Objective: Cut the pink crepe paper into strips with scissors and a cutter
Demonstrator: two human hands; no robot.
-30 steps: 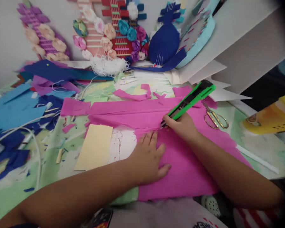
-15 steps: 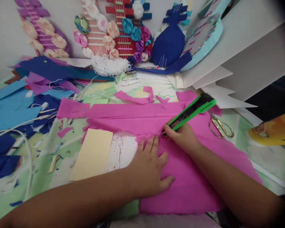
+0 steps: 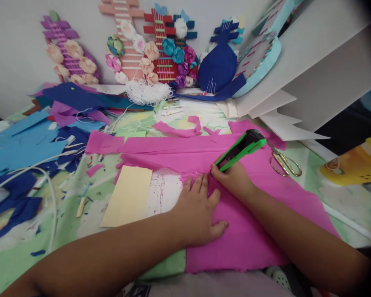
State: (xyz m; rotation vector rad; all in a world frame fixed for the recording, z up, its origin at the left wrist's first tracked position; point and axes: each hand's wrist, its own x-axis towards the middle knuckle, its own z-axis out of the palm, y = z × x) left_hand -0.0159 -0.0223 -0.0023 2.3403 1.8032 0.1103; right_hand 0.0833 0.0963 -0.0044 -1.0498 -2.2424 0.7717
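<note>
My right hand (image 3: 234,178) is closed round a green and black utility knife (image 3: 241,149), whose tip points down at a sheet of pink crepe paper (image 3: 250,231). The blade itself is too small to make out. Just left of the tip, my left hand (image 3: 198,210) lies flat on the pink paper with its fingers stretched out. Beside my left fingers is a white board (image 3: 163,192) with dark scratch marks. A pale yellow card (image 3: 130,196) overlaps the board's left side.
Gold-handled scissors (image 3: 286,162) lie at the right, near a yellow container (image 3: 352,165). Blue paper scraps (image 3: 27,136) and a white cable (image 3: 53,202) cover the left. Paper instruments, among them a dark blue one (image 3: 218,66), lean on the wall behind a white string pile (image 3: 148,93).
My right hand and the knife have shifted slightly, with the knife's rear end lower and further left. My left hand still presses the paper. The camera view has tilted a little.
</note>
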